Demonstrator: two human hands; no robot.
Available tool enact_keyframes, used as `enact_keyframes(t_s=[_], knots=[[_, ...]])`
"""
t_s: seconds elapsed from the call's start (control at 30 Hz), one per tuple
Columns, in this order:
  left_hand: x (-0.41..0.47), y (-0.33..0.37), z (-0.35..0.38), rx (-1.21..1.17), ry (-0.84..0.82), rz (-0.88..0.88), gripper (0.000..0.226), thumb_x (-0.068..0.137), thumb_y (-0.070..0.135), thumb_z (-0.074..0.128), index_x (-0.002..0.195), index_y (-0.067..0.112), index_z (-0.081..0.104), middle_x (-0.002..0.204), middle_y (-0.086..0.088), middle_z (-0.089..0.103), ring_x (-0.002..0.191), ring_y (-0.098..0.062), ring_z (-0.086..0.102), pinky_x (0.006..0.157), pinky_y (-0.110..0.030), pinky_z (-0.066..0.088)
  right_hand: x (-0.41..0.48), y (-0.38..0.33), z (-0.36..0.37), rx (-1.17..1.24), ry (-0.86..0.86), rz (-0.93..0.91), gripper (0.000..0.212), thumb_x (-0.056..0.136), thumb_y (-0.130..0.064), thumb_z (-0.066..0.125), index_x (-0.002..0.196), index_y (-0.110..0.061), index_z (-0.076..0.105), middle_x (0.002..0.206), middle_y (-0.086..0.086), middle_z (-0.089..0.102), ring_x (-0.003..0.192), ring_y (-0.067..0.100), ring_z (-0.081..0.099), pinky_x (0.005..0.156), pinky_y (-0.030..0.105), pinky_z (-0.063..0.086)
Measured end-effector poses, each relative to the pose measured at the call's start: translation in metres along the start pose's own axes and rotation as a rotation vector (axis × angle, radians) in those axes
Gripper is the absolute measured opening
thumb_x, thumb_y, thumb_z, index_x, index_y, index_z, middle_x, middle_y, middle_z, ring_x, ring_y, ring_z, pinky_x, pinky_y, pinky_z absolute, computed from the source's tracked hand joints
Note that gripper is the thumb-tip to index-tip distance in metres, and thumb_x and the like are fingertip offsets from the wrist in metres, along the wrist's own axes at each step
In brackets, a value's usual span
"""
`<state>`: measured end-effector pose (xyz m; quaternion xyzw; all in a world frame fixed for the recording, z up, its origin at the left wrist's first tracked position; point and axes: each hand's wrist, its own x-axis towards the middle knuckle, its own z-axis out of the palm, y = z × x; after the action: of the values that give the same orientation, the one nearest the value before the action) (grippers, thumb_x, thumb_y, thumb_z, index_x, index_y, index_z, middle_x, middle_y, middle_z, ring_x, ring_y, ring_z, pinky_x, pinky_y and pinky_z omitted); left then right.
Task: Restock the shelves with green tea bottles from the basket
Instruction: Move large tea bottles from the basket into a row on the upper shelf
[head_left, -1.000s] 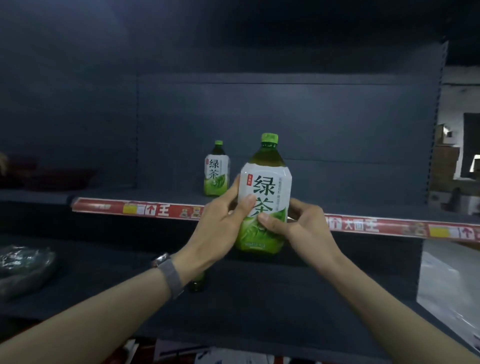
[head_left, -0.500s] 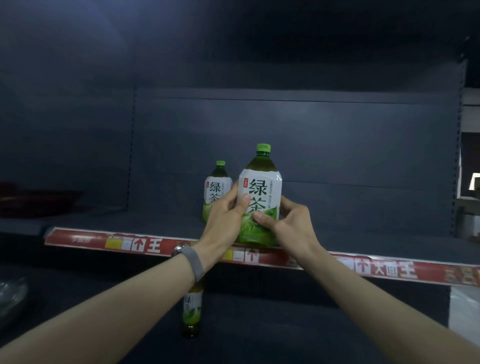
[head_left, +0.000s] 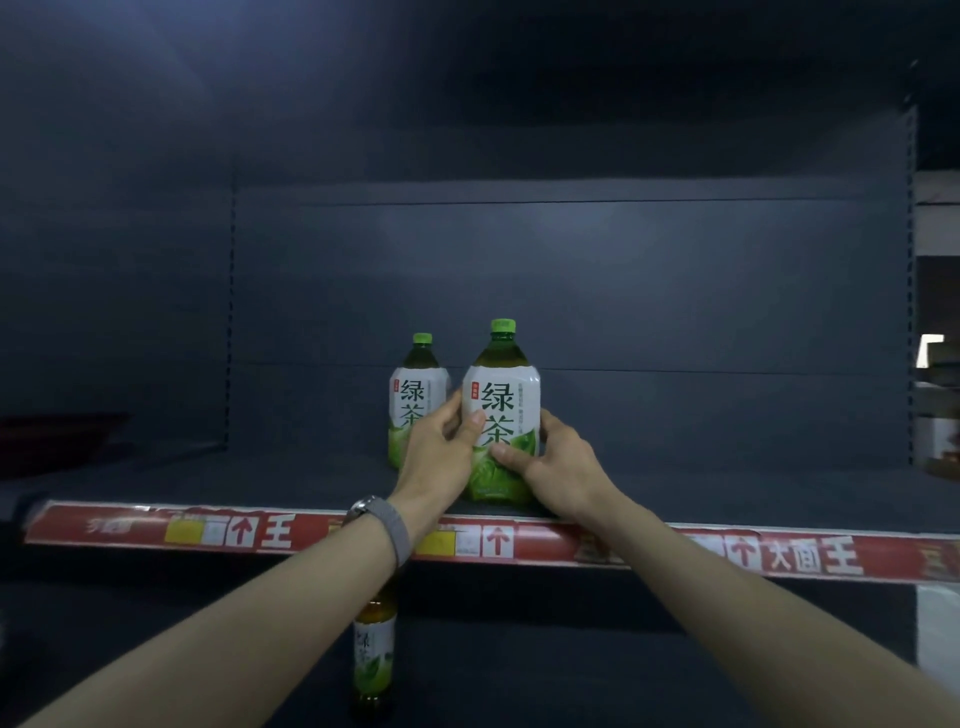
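A large green tea bottle (head_left: 502, 395) with a green cap and white label stands upright near the front edge of the dark shelf (head_left: 727, 499). My left hand (head_left: 439, 452) grips its left side and my right hand (head_left: 558, 462) grips its lower right side. A second green tea bottle (head_left: 415, 395) stands just behind and to the left, partly hidden by my left hand. A smaller green tea bottle (head_left: 373, 660) stands on the shelf below, under my left forearm. The basket is not in view.
A red price strip (head_left: 779, 558) runs along the shelf's front edge. The dark back panel (head_left: 571, 286) rises behind the bottles. A dark reddish object (head_left: 57, 436) sits at far left. Bright store goods (head_left: 935, 415) show past the right upright.
Both hands carried the bottle up and forward from below the shelf edge and set it onto the shelf, beside the rear bottle. The view has tilted upward.
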<state>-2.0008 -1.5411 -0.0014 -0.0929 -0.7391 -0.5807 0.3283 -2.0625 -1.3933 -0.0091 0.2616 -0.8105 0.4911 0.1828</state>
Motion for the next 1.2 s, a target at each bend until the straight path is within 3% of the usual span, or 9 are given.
enact_keyframes(t_s=[0.1, 0.3, 0.37, 0.43, 0.6, 0.73, 0.9, 1.0, 1.2], knots=[[-0.002, 0.002, -0.011, 0.164, -0.046, -0.003, 0.028, 0.106, 0.023, 0.061, 0.129, 0.038, 0.065, 0.097, 0.025, 0.067, 0.093, 0.009, 0.061, 0.062, -0.003, 0.044, -0.005, -0.006, -0.005, -0.09, -0.018, 0.044, 0.051, 0.095, -0.045, 0.075, 0.139, -0.025, 0.058, 0.128, -0.007, 0.072, 0.113, 0.014, 0.067, 0.094, 0.028, 0.054], [-0.012, -0.013, -0.026, 0.191, -0.171, -0.117, 0.048, 0.088, 0.03, 0.071, 0.136, 0.027, 0.068, 0.121, 0.019, 0.072, 0.119, -0.005, 0.064, 0.108, -0.038, 0.052, -0.028, -0.013, -0.016, -0.088, -0.02, 0.055, 0.044, 0.094, -0.035, 0.069, 0.137, -0.026, 0.063, 0.128, -0.009, 0.071, 0.119, 0.016, 0.065, 0.096, 0.031, 0.049], [-0.017, -0.017, -0.024, 0.224, -0.198, -0.103, 0.023, 0.095, 0.021, 0.067, 0.111, 0.036, 0.073, 0.108, 0.024, 0.07, 0.107, 0.002, 0.063, 0.092, -0.025, 0.051, -0.036, -0.015, -0.015, -0.076, -0.047, 0.051, 0.046, 0.093, -0.032, 0.069, 0.138, -0.027, 0.063, 0.129, -0.01, 0.071, 0.121, 0.015, 0.063, 0.095, 0.029, 0.047], [-0.018, -0.021, -0.021, 0.243, -0.197, -0.058, 0.03, 0.097, 0.014, 0.063, 0.09, 0.042, 0.065, 0.093, 0.029, 0.063, 0.09, 0.011, 0.055, 0.073, -0.014, 0.041, -0.038, -0.013, -0.012, -0.1, -0.052, 0.034, 0.045, 0.094, -0.031, 0.068, 0.138, -0.028, 0.062, 0.129, -0.011, 0.069, 0.12, 0.014, 0.061, 0.091, 0.026, 0.043], [-0.009, -0.029, -0.013, 0.259, -0.168, -0.03, 0.03, 0.097, 0.011, 0.061, 0.104, 0.04, 0.063, 0.091, 0.032, 0.058, 0.085, 0.011, 0.052, 0.067, -0.012, 0.037, -0.029, -0.008, -0.008, -0.077, -0.051, 0.052, 0.036, 0.096, -0.032, 0.067, 0.132, -0.03, 0.069, 0.121, -0.012, 0.073, 0.104, 0.005, 0.063, 0.073, 0.009, 0.041], [0.008, -0.028, -0.008, 0.326, -0.205, -0.063, 0.025, 0.096, 0.012, 0.062, 0.112, 0.031, 0.065, 0.094, 0.022, 0.062, 0.086, 0.005, 0.054, 0.063, -0.015, 0.039, -0.011, -0.003, -0.004, -0.079, -0.045, 0.101, 0.036, 0.099, -0.034, 0.064, 0.133, -0.029, 0.07, 0.124, -0.006, 0.073, 0.115, 0.016, 0.064, 0.09, 0.026, 0.045], [0.031, -0.032, -0.001, 0.454, -0.263, -0.093, 0.025, 0.091, 0.013, 0.064, 0.114, 0.017, 0.074, 0.106, 0.004, 0.072, 0.094, -0.009, 0.063, 0.071, -0.021, 0.049, 0.018, 0.01, 0.004, -0.083, -0.05, 0.176, 0.036, 0.1, -0.034, 0.065, 0.135, -0.03, 0.07, 0.124, -0.005, 0.071, 0.112, 0.018, 0.062, 0.092, 0.028, 0.043], [0.045, -0.034, 0.003, 0.526, -0.32, -0.116, 0.021, 0.089, 0.013, 0.065, 0.109, 0.016, 0.072, 0.105, -0.002, 0.072, 0.097, -0.017, 0.064, 0.075, -0.024, 0.051, 0.038, 0.016, 0.009, -0.061, -0.06, 0.24, 0.036, 0.096, -0.037, 0.068, 0.13, -0.025, 0.073, 0.121, -0.002, 0.074, 0.106, 0.019, 0.067, 0.095, 0.033, 0.053], [0.066, -0.048, 0.004, 0.518, -0.314, -0.168, 0.026, 0.086, 0.014, 0.066, 0.111, 0.017, 0.071, 0.112, -0.002, 0.07, 0.104, -0.021, 0.062, 0.076, -0.027, 0.05, 0.063, 0.024, 0.024, -0.016, -0.078, 0.309, 0.065, 0.075, -0.056, 0.07, 0.132, -0.025, 0.071, 0.126, 0.0, 0.074, 0.115, 0.024, 0.069, 0.109, 0.045, 0.053]])
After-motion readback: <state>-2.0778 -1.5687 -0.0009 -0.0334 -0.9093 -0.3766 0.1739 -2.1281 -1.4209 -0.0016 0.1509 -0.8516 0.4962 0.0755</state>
